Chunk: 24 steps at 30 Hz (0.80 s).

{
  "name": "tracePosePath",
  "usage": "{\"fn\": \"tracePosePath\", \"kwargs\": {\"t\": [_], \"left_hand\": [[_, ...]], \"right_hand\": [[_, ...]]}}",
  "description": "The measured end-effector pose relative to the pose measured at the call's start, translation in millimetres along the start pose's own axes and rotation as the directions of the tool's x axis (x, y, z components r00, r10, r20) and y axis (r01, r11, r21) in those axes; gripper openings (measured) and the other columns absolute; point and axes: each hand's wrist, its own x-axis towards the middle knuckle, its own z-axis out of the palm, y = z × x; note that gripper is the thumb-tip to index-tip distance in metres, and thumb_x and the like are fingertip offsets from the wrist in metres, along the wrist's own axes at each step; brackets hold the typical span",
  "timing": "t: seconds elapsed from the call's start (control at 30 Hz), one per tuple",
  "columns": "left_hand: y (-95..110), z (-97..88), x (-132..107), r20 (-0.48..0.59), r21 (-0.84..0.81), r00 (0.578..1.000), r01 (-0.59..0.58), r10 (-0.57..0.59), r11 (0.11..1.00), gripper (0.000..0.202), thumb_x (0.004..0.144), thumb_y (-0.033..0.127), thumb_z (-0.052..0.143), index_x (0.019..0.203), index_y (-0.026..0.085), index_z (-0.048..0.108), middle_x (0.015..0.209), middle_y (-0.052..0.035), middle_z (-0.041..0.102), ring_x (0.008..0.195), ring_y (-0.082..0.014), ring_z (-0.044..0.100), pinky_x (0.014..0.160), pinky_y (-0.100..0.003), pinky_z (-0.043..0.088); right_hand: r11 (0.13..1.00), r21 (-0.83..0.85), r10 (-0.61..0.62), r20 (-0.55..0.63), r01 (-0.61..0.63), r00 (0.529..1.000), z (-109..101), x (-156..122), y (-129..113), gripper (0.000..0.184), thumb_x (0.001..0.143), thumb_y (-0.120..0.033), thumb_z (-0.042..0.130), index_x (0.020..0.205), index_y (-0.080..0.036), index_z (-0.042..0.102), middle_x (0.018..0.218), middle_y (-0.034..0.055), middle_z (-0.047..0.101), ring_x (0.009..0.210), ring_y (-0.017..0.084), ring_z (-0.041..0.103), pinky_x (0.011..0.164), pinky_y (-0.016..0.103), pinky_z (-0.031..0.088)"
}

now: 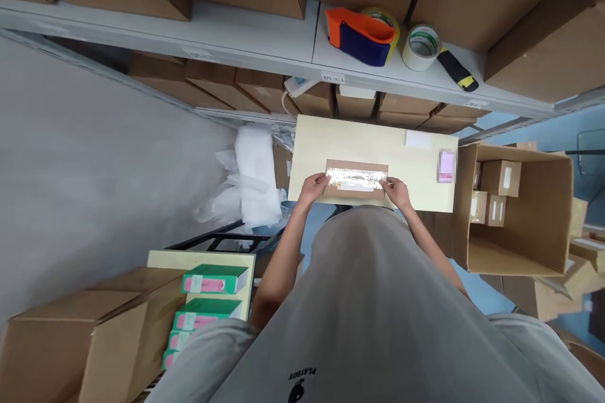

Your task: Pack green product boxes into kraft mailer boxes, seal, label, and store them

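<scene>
A small brown cardboard box (pixel 354 194) lies on the pale yellow tabletop (pixel 350 138) in front of me. Across its top runs a shiny strip of clear tape (pixel 354 175), bright with glare, above a white label (pixel 355 186). At the box's left end my left hand (pixel 316 187) pinches the strip between thumb and fingers. My right hand (pixel 397 192) is closed the same way on the other end, just past the box's right edge. Glare hides how closely the tape lies on the cardboard.
An orange and blue tape dispenser (pixel 362 36), a tape roll (pixel 422 47) and a black-yellow utility knife (pixel 457 69) rest on the shelf. A large open carton (pixel 534 214) with small boxes stands right. White wrapping (pixel 258 176) is left; green boxes (pixel 215 279) sit lower left.
</scene>
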Motion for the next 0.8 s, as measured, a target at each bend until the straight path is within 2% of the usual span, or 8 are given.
{"fn": "tracePosePath", "kwargs": {"t": [0.07,0.13,0.3,0.4,0.47,0.53,0.67,0.8], "left_hand": [[8.4,4.1,5.5,0.004,0.087,0.999,-0.051,0.051,0.995,0.026,0.095,0.040,0.082,0.108,0.017,0.088,0.117,-0.0138,0.089,0.116,-0.0331,0.083,0.112,-0.046,0.064],[15.1,4.6,9.9,0.006,0.158,0.991,-0.131,0.132,0.979,0.023,0.095,0.033,0.080,0.109,0.018,0.089,0.123,-0.0144,0.088,0.114,-0.0322,0.083,0.113,-0.045,0.064],[21.0,8.5,13.0,0.057,0.066,0.958,-0.283,0.280,0.957,0.029,0.092,0.020,0.079,0.120,0.017,0.087,0.140,-0.0141,0.082,0.114,-0.0271,0.084,0.114,-0.042,0.066],[17.1,19.7,9.7,0.032,0.041,0.957,-0.291,0.289,0.956,0.026,0.093,0.017,0.078,0.117,0.019,0.088,0.139,-0.0119,0.083,0.113,-0.0268,0.085,0.118,-0.046,0.066],[11.5,27.8,6.0,0.019,0.039,0.966,-0.260,0.259,0.965,0.023,0.093,0.016,0.079,0.114,0.019,0.088,0.137,-0.0120,0.084,0.111,-0.0269,0.086,0.120,-0.048,0.065],[4.4,33.6,2.0,0.006,0.036,0.976,-0.217,0.217,0.975,0.022,0.093,0.015,0.080,0.113,0.017,0.088,0.137,-0.0133,0.084,0.109,-0.0269,0.086,0.121,-0.049,0.065],[-6.5,33.5,-4.6,0.001,0.031,0.983,-0.182,0.182,0.983,0.025,0.093,0.015,0.081,0.117,0.015,0.087,0.141,-0.0147,0.084,0.109,-0.0267,0.086,0.120,-0.051,0.066],[-2.7,21.5,-6.8,0.016,0.054,0.970,-0.244,0.244,0.968,0.024,0.099,0.026,0.081,0.120,0.017,0.087,0.142,-0.0138,0.083,0.118,-0.0282,0.085,0.119,-0.048,0.067]], "right_hand": [[0.999,-0.031,-0.039,-0.035,0.038,0.999,-1.1,4.4,-4.5,0.037,0.111,-0.050,0.065,0.100,-0.020,0.083,0.113,0.0139,0.087,0.100,0.028,0.081,0.094,0.037,0.063],[0.996,-0.031,-0.086,-0.072,0.084,0.994,-7.5,8.2,-7.9,0.040,0.112,-0.050,0.062,0.093,-0.022,0.082,0.109,0.0130,0.085,0.096,0.028,0.079,0.092,0.037,0.062],[0.979,0.100,-0.156,-0.196,0.178,0.968,-24.8,8.7,-6.5,0.037,0.111,-0.050,0.064,0.115,-0.021,0.087,0.126,0.0135,0.085,0.103,0.027,0.080,0.100,0.039,0.064],[0.988,0.058,-0.125,-0.248,0.143,0.961,-21.0,5.1,-2.8,0.031,0.108,-0.044,0.067,0.104,-0.021,0.086,0.125,0.0143,0.086,0.103,0.027,0.080,0.100,0.039,0.063],[0.998,0.007,-0.062,-0.242,0.066,0.968,-11.5,0.9,0.3,0.028,0.106,-0.039,0.067,0.091,-0.021,0.083,0.116,0.0139,0.087,0.097,0.027,0.079,0.095,0.037,0.062],[1.000,-0.017,0.011,-0.236,-0.016,0.972,0.5,-4.9,3.8,0.028,0.105,-0.036,0.066,0.086,-0.022,0.081,0.110,0.0131,0.087,0.092,0.026,0.079,0.091,0.035,0.062],[0.995,0.061,0.087,-0.263,-0.073,0.961,18.6,-16.0,8.7,0.028,0.106,-0.039,0.066,0.096,-0.021,0.085,0.112,0.0117,0.089,0.095,0.026,0.080,0.096,0.038,0.066],[0.972,0.233,0.093,-0.295,-0.022,0.951,17.8,-18.3,7.7,0.036,0.105,-0.050,0.069,0.111,-0.020,0.089,0.123,0.0121,0.088,0.108,0.028,0.082,0.108,0.045,0.069]]}}
